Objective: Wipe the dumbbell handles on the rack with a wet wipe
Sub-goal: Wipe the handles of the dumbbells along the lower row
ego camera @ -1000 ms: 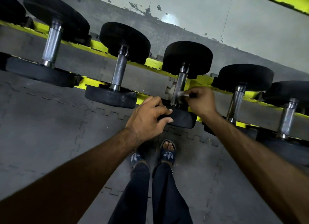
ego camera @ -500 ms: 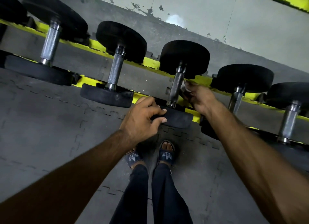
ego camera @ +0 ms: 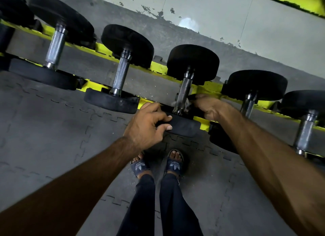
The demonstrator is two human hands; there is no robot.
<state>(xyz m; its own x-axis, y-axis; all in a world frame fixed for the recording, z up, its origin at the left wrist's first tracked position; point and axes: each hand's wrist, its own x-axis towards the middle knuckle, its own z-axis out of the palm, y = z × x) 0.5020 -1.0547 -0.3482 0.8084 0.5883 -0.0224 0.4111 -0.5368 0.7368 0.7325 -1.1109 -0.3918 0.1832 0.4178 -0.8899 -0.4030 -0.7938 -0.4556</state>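
View from above the rack, near to far. Your feet in sandals [ego camera: 174, 165] stand on grey interlocking floor mats [ego camera: 52, 130], which look matte and dusty.

Above them, your left hand [ego camera: 146, 125] stays clenched over the rim of the near weight head [ego camera: 184, 127], bracing the dumbbell in its cradle. Your right hand [ego camera: 210, 107] grasps the crumpled wet wipe [ego camera: 187, 103] and presses it to the near end of the knurled handle [ego camera: 184, 88], just above the collar. Its fingers are largely hidden behind the bar.

Half a second ago the wipe sat about midway along this handle, so the stroke has travelled down toward you. The upper length now shows bare, and this bar is probably close to finished. Its far side cannot be checked from here.

Beyond, the yellow rack [ego camera: 158, 67] carries further dumbbells with their handles pointing toward you. One neighbouring handle [ego camera: 121, 75] lies to the left and another [ego camera: 248, 105] to the right. Whether these have been wiped cannot be told.

Behind the rack runs a pale wall [ego camera: 228, 15], scuffed and flaking along its dark base. The room is dim
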